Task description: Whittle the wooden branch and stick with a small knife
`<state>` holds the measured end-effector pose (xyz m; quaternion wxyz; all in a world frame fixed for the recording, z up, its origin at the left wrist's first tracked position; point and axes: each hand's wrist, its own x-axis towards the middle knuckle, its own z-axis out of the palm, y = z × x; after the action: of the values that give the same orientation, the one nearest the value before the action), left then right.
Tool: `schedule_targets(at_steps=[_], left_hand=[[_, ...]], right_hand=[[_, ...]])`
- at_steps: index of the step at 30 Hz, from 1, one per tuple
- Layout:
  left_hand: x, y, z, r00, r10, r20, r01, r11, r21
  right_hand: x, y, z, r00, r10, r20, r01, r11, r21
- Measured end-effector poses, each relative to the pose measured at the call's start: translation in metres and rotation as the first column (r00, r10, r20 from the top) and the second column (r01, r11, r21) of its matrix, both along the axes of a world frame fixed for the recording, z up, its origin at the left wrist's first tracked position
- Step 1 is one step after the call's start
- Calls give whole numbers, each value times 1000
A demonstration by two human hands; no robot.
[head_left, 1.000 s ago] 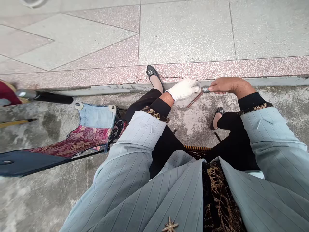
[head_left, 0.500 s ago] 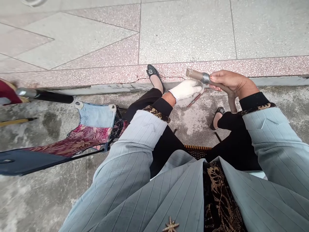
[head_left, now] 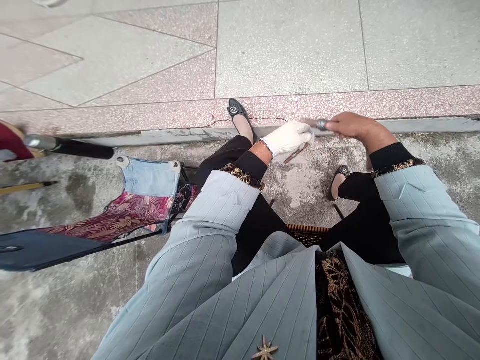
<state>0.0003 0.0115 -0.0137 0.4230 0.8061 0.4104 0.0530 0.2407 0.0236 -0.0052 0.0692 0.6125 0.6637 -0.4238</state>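
Note:
My left hand (head_left: 287, 139), in a white knitted glove, is closed around a thin reddish-brown rod (head_left: 293, 156) that sticks out below the fingers. Bare, my right hand (head_left: 354, 126) grips a brownish tube (head_left: 308, 122) with silvery wire (head_left: 321, 124) wound round it. The tube points left, its end just above the gloved fingers; whether they touch, I cannot tell. Most of the tube's other end is hidden by the right hand and wrist.
A folding chair (head_left: 150, 178) with denim and red floral cloth stands at the left. Beyond it are a black-handled tool (head_left: 84, 149) and a yellow stick (head_left: 26, 188). A low tiled step edge (head_left: 180, 137) runs across in front of my feet.
My right hand has turned over, back now upward, and the tube's left end has dropped toward the glove. The thin rod has shifted slightly left in my left hand.

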Motion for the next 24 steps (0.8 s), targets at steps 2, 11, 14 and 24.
schedule_targets(at_steps=[2,11,14,24], left_hand=[[1,-3,2,1000,-7,26,9,998,-61],[-2,2,-7,999,34,20,-32,994,-101],[-3,6,-11,998,-65,26,66,997,-47],[-2,3,-4,971,-123,-206,142,987,81]], right_hand=[[3,0,0,974,-106,-200,119,991,54],[6,-14,14,798,-14,-602,-71,991,-117],[6,-13,15,819,125,-561,-280,939,-200],[0,-4,-3,931,296,-214,-351,885,-304]])
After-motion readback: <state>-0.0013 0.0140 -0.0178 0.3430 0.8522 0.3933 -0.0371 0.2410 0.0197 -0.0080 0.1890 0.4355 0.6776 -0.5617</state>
